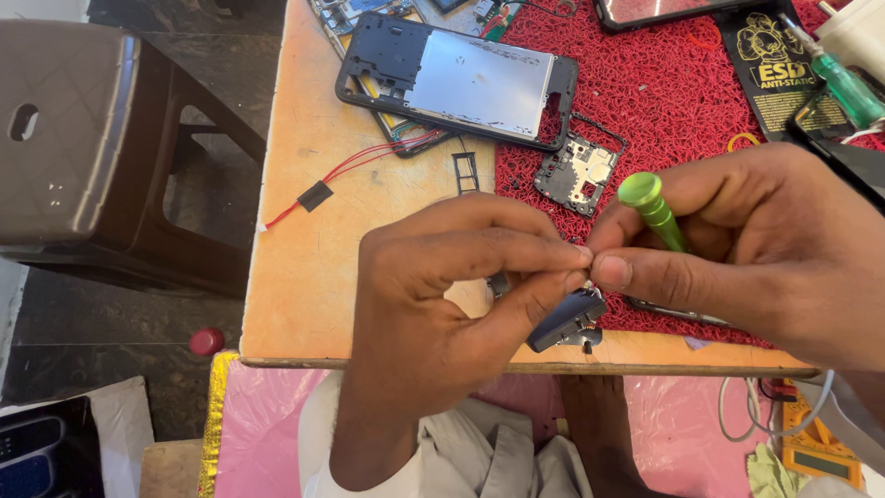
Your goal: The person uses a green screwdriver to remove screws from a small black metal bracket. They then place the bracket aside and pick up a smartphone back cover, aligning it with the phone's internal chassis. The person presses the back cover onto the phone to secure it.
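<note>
My left hand (442, 304) pinches a small dark phone part (566, 318) between thumb and fingers, just above the table's front edge. My right hand (747, 249) meets it from the right, fingertips touching the same part, and holds a green screwdriver (653, 210) whose round cap points up. The screwdriver's tip is hidden behind my fingers. An opened phone frame (461, 78) with a silver plate lies at the back of the table.
A wooden table (313, 267) carries a red mat (664, 101), a small dark circuit cover (579, 171), a SIM tray (466, 172) and red wires (369, 161). A brown plastic stool (83, 138) stands to the left. Another green-handled screwdriver (843, 88) lies far right.
</note>
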